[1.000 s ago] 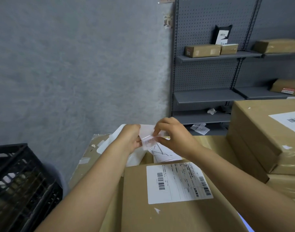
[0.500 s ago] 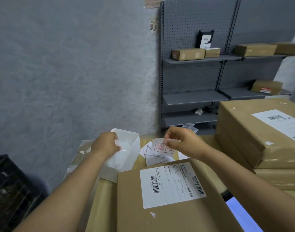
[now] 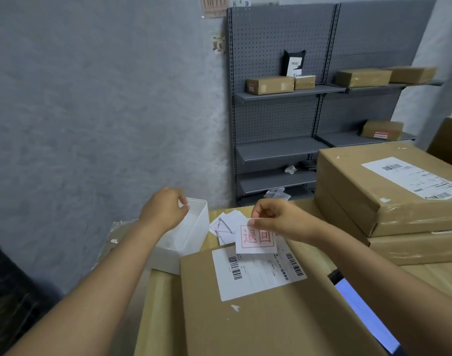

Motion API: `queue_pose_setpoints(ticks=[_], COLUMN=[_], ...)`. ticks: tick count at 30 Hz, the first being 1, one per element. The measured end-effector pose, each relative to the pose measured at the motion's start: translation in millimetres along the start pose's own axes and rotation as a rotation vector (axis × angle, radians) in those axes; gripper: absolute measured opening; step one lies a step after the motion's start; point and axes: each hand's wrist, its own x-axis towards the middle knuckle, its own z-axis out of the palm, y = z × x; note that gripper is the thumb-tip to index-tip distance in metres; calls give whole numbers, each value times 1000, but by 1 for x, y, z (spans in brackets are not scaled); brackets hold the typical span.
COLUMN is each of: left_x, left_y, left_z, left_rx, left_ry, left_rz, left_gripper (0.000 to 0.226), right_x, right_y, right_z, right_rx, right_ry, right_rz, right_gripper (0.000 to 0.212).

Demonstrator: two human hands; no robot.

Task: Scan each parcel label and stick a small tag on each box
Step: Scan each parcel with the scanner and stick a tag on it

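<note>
My right hand [image 3: 278, 219] pinches the top edge of a small white tag [image 3: 255, 238] printed with red boxed characters. The tag hangs just over the far edge of the shipping label [image 3: 261, 276] on the front cardboard box [image 3: 258, 322]. Over the white plastic bin [image 3: 191, 235] to the left of the box, my left hand [image 3: 163, 211] has its fingers curled, and they seem to pinch a small white paper scrap [image 3: 183, 202]. More loose white tags [image 3: 223, 224] lie between the bin and the box.
Two stacked labelled boxes [image 3: 368, 196] stand at the right. A device with a lit screen [image 3: 361, 312] lies under my right forearm. A black crate [image 3: 9, 291] sits low at the left. Grey shelving [image 3: 278, 150] with small parcels lines the back wall.
My hands have separated: the left went to the white bin, and the right brought the red-stamped tag down over the front box's label. The camera view shifted left.
</note>
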Motion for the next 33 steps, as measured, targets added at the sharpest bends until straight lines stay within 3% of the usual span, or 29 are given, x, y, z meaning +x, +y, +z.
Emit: queue_pose_setpoints(ticks=[4, 12, 18, 24, 29, 33], left_x=[-23, -71, -96, -108, -114, -122], left_y=[17, -1, -20, -10, -3, 3], left_z=[-15, -27, -21, -8, -4, -5], left_rx=[-187, -285, -288, -249, -88, -49], left_ry=[53, -99, -258, -340, -270, -176], left_rz=[41, 6, -69, -77, -73, 21], left_gripper=[11, 19, 16, 11, 31, 21], right_x=[-6, 9, 17, 12, 3, -12], right_y=[-24, -46, -40, -36, -37, -37], right_z=[30, 95, 108, 117, 122, 123], right_rx=[-6, -244, -291, -438, -673, -713], right_ry=[-86, -181, -121, -55, 77, 203], right_rz=[-19, 0, 78, -21, -84, -233], right_gripper=[10, 19, 22, 30, 49, 48])
